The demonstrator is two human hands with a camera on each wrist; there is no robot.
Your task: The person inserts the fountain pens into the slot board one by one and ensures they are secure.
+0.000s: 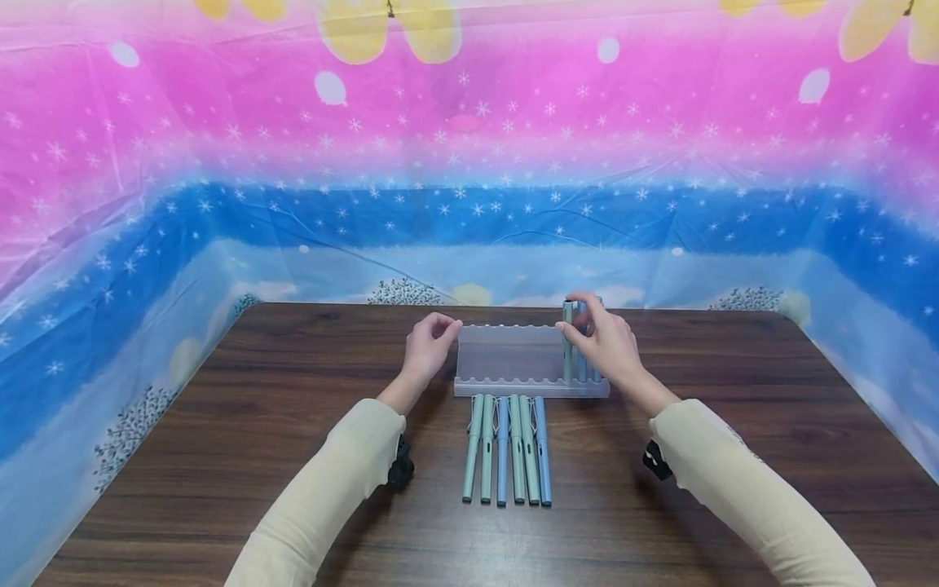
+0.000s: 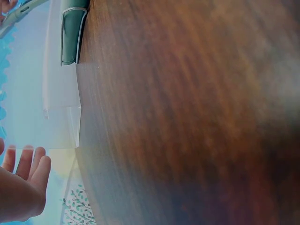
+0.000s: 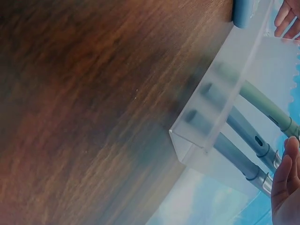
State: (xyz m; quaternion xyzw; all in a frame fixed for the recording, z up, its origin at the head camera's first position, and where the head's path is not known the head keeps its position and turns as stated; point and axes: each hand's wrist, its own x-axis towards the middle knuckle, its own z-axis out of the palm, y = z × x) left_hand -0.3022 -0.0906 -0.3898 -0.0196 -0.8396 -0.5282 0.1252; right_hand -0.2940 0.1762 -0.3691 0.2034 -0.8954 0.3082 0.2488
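Note:
A translucent pen rack (image 1: 513, 355) with scalloped edges stands on the table. My left hand (image 1: 429, 346) pinches its upper left corner between thumb and fingers; in the left wrist view, the hand's fingertips (image 2: 40, 161) meet the rack's side edge. At the right end, my right hand (image 1: 609, 342) holds the upper part of a green pen (image 1: 568, 350) that stands in a notch. Two blue pens (image 3: 253, 138) lean in the rack beside it, partly behind the hand in the head view.
Several green and blue pens (image 1: 518, 448) lie side by side in front of the rack, caps toward it. The brown wooden table (image 1: 257, 456) extends around them. A pink and blue patterned cloth (image 1: 469, 212) hangs behind and along both sides.

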